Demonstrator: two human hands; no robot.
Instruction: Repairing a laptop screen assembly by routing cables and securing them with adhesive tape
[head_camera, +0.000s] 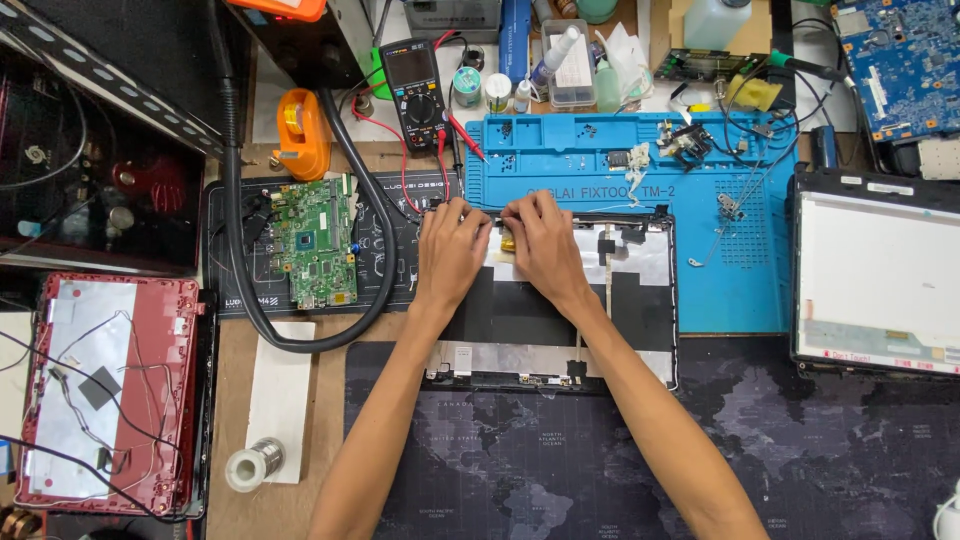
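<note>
Two hands met at the middle of the frame over a laptop lid shell (640, 300) lying inside-up on the tabletop (300, 470), flat so its upper edge could be worked. That shell showed silver foil and black patches, with thin cables along its sides. Left hand (452, 248) and right hand (545, 245) pressed fingertips side by side against the upper rim, pinching near a small gold-coloured patch (508, 243); neither was clenched. Left of centre lay a green circuit board (316, 242), upper centre a multimeter (415, 90).
</note>
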